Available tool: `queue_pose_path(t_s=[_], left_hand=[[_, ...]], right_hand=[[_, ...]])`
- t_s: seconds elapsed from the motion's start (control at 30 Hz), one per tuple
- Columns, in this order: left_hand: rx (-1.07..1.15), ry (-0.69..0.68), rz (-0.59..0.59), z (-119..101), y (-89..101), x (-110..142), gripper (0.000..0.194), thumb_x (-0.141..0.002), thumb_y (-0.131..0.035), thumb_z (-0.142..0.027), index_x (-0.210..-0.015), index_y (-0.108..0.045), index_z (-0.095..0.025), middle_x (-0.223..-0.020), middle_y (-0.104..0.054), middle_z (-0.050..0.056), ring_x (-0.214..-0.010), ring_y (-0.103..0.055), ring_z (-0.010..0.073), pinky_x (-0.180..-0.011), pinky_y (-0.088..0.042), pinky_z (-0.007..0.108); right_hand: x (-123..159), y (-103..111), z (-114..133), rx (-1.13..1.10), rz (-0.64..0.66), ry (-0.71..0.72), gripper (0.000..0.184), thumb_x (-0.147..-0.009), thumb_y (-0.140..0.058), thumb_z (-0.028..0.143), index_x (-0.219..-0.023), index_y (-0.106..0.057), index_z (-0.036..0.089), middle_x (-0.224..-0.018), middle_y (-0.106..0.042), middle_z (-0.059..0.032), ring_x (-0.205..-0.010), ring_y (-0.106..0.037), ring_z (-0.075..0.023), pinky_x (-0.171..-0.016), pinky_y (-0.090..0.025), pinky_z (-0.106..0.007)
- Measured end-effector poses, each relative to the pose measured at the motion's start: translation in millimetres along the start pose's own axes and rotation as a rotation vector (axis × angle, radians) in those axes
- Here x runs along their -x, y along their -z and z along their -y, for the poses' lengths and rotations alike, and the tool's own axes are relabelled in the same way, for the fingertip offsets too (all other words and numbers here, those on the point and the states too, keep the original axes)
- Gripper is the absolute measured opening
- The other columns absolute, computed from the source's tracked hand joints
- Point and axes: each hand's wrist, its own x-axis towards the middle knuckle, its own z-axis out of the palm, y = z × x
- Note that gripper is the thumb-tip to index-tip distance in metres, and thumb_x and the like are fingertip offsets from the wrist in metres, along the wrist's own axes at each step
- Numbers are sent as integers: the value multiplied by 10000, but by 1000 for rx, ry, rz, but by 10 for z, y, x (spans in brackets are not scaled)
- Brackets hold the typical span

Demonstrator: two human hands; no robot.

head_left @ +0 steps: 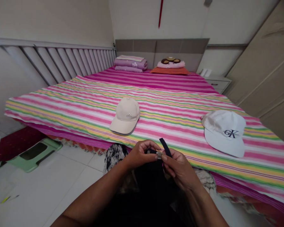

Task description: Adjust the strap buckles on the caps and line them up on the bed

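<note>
Close to my body, both hands pinch a dark navy strap [165, 147] with a small metal buckle [159, 155]. My left hand [143, 153] is closed on the strap's left part, its thumb reaching to the buckle. On the other side, my right hand [178, 163] grips the strap and buckle, and the strap's loose end sticks up past its fingers. Below lies black cloth; whether the strap belongs to it I cannot tell. Just beyond my hands a beige cap [126, 115] rests on the bed, and a white cap [226, 132] lies farther right.
The bed [170, 105] has a striped sheet. Folded purple bedding [131, 64] and a pink-and-orange stack [170, 65] sit by the headboard [146, 45]. A green stool [35, 154] stands on the left floor. At the back right is a white nightstand [219, 83].
</note>
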Motion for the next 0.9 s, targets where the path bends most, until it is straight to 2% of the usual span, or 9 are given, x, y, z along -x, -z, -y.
queue_pose_path(t_s=[0.1, 0.2, 0.27, 0.4, 0.53, 0.6, 0.73, 0.9], left_hand=[[-51, -133, 31, 11, -17, 12, 294, -644, -672, -228, -920, -604, -150, -885, -620, 64, -830, -562, 161, -744, -408, 266], [-126, -207, -27, 21, -45, 20, 265, -618, -692, -218, -868, -635, -150, -814, -618, 55, -781, -559, 164, -729, -407, 275], [-37, -167, -85, 36, -62, 20, 221, -612, -698, -221, -815, -644, -151, -761, -617, 38, -732, -554, 148, -704, -404, 264], [410, 43, -153, 88, -80, 6, 212, -611, -705, -248, -780, -626, -147, -725, -627, 17, -665, -552, 108, -683, -402, 236], [718, 107, -111, 143, -106, -27, 219, -607, -707, -265, -739, -608, -120, -697, -618, 30, -654, -553, 106, -686, -409, 230], [793, 116, -86, 163, -126, -42, 225, -601, -710, -267, -729, -604, -116, -667, -608, 26, -636, -551, 105, -657, -411, 219], [841, 142, -88, 189, -153, -52, 246, -577, -726, -271, -730, -607, -120, -617, -602, 16, -581, -545, 98, -593, -406, 198], [847, 174, -134, 207, -163, -49, 273, -536, -750, -266, -726, -614, -126, -643, -608, 1, -582, -548, 91, -599, -412, 197]], right_hand=[[-10, -7, -21, -100, -2, -18, 269, -678, -657, 351, -616, -498, 143, -399, -375, 89, -314, -180, -6, -340, -86, -183], [-13, -24, -43, -93, -20, -17, 263, -685, -654, 352, -624, -507, 142, -366, -363, 92, -311, -187, -14, -349, -89, -189], [-13, -35, -55, -84, -44, 5, 269, -722, -614, 383, -638, -515, 147, -351, -372, 86, -305, -218, -25, -350, -111, -189], [-11, -41, -57, -134, -171, 78, 258, -784, -524, 417, -708, -537, 171, -399, -456, 68, -293, -285, -37, -350, -178, -186], [-11, -34, -35, -124, -167, 60, 229, -710, -613, 368, -677, -583, 144, -492, -526, 38, -348, -379, -39, -400, -276, -187], [-12, -33, -29, -111, -136, 35, 237, -677, -645, 344, -605, -569, 132, -440, -476, 47, -347, -367, -37, -401, -261, -188], [-17, -29, -39, -151, -99, 1, 282, -663, -663, 329, -543, -484, 146, -394, -402, 76, -290, -281, -16, -360, -134, -190], [-15, -19, -51, -181, -99, -60, 280, -648, -673, 324, -554, -471, 155, -380, -387, 85, -281, -293, -21, -347, -133, -181]])
